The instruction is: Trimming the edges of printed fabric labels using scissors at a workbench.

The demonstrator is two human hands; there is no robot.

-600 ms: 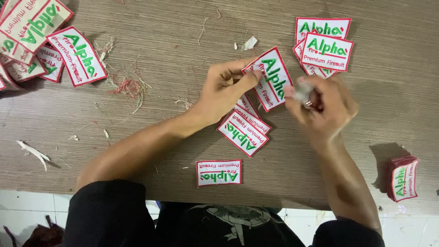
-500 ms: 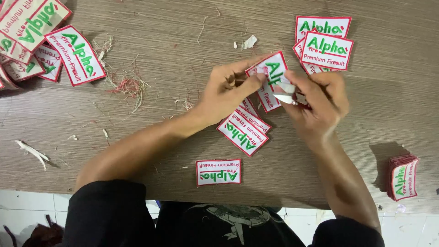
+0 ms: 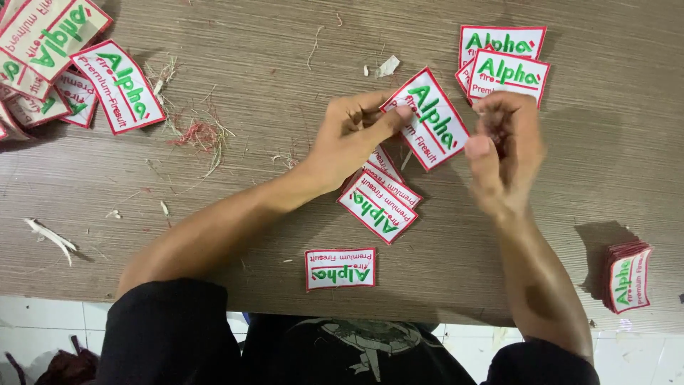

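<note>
My left hand (image 3: 349, 139) pinches the left edge of a white embroidered patch (image 3: 427, 117) with a red border and green and red lettering. It holds the patch tilted just above the wooden table (image 3: 249, 43). My right hand (image 3: 506, 157) is blurred, with its fingers curled and its thumb at the patch's right edge. What those fingers hold is hidden. A few similar patches (image 3: 381, 203) lie overlapped under my hands.
A single patch (image 3: 340, 268) lies near the table's front edge. Two more patches (image 3: 509, 68) sit at the back right, a small stack (image 3: 628, 276) at the right edge and a heap (image 3: 50, 57) at the far left. Loose thread scraps (image 3: 199, 132) litter the left middle.
The held patch has turned so its whole face shows. My right hand has lifted to the patch's right edge, and the small pale thing seen in it earlier no longer shows.
</note>
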